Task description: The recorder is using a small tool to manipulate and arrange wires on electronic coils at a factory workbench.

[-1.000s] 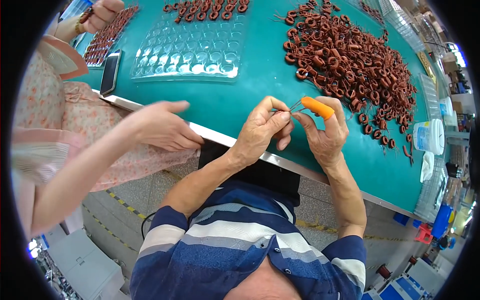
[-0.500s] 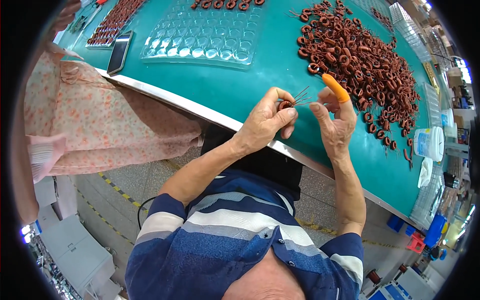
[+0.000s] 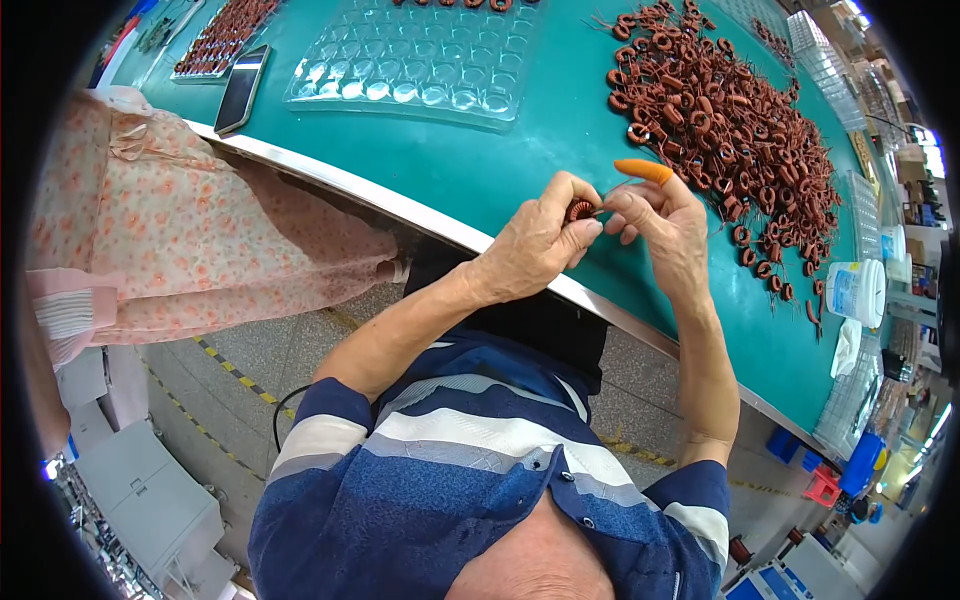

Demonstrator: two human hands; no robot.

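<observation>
Pinching a small copper-brown wound ring coil (image 3: 580, 210) between thumb and forefinger, the left hand (image 3: 535, 245) holds it just above the near edge of the green-topped desk (image 3: 560, 110). The right hand (image 3: 665, 225), its forefinger capped with an orange rubber finger cot (image 3: 643, 170), meets the coil from the other side, fingers closed on what looks like a thin wire lead, though that is too fine to tell for certain. Beyond the hands lies a large heap of similar brown coils (image 3: 730, 120), loose on the desk. A clear plastic compartment tray (image 3: 420, 60) farther off looks nearly bare, with a few coils only at its far edge. Judging by this, most of the pile is yet to be handled. A dark phone (image 3: 243, 88) lies to the left, near a person in a floral sleeve (image 3: 200, 240).
</observation>
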